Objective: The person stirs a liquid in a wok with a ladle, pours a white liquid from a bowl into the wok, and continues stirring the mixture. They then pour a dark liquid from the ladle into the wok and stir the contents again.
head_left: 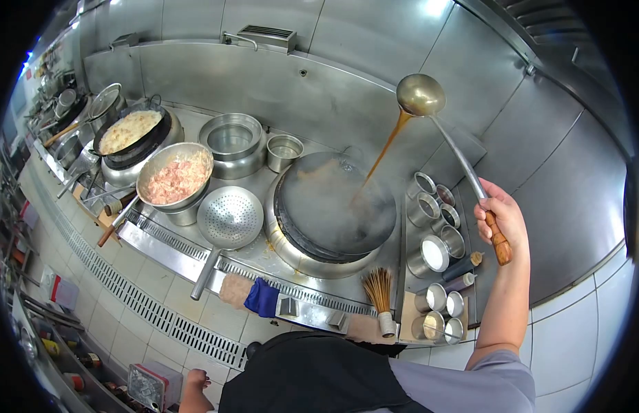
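My right hand is closed around the wooden handle of a long metal ladle, raised high on the right. From the ladle's tilted bowl a thin stream of brown liquid falls into a large black wok. Steam hangs over the wok and blurs what is in it. Low at the left, my left hand hangs beside my dark apron, its fingers curled and nothing visible in them. A perforated strainer rests on the stove left of the wok, handle towards me.
A bowl of raw minced meat, a pan of pale food and metal pots stand to the left. Several seasoning containers line the right side. A bamboo brush and a blue cloth lie along the front edge.
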Demonstrator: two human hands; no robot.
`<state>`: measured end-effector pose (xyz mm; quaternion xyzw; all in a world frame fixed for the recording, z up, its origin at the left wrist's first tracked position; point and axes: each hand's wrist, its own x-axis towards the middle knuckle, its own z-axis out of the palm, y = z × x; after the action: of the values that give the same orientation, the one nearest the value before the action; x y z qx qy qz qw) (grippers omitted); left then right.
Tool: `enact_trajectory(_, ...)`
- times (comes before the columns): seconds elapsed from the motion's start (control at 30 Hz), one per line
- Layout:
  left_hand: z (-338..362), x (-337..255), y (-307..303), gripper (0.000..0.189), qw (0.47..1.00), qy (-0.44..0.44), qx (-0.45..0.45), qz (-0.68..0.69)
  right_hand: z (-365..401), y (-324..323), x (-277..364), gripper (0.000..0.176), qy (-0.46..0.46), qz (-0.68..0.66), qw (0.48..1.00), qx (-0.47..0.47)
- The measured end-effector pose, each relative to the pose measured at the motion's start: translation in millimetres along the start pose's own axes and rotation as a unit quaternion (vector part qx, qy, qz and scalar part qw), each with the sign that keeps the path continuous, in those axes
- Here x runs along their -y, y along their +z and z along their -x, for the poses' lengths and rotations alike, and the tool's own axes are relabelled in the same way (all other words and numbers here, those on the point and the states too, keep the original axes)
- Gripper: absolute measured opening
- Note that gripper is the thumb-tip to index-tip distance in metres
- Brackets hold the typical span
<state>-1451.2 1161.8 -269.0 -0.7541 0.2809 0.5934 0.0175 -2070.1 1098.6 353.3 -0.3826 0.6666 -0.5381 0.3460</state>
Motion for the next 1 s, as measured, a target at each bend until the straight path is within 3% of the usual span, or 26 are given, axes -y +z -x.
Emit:
enact_trajectory(0.33,-3,4,8,0.021,0.999,0.02,-0.01,0.048,-2,-1,-4,0.062,-0.073,0.03,0.997,0.01)
enact_trajectory(0.47,14,0,8,0.022,0.997,0.06,-0.014,-0.036,-3,-2,-6,0.063,-0.09,0.053,0.994,0.014)
enact_trajectory(0.63,16,6,13,0.022,0.999,-0.001,-0.026,0.031,-6,2,-27,0.061,-0.116,0.129,0.985,-0.022)
enact_trajectory(0.7,14,6,14,0.022,0.999,-0.002,-0.022,0.049,-23,2,-71,0.065,-0.142,0.084,0.986,0.004)
enact_trajectory(0.83,1,20,15,0.021,0.995,-0.003,0.006,0.098,-38,24,-142,0.071,0.017,0.032,0.997,0.074)
enact_trajectory(0.9,6,22,12,0.021,0.995,-0.006,0.012,0.1,-56,26,-171,0.07,0.068,0.106,0.989,0.078)
enact_trajectory(0.97,20,13,10,0.021,0.991,0.095,0.016,-0.094,-80,40,-221,0.068,0.087,0.169,0.981,0.033)
enact_trajectory(1.0,24,10,10,0.022,0.985,0.103,0.017,-0.141,-90,52,-239,0.068,0.098,0.182,0.978,0.019)
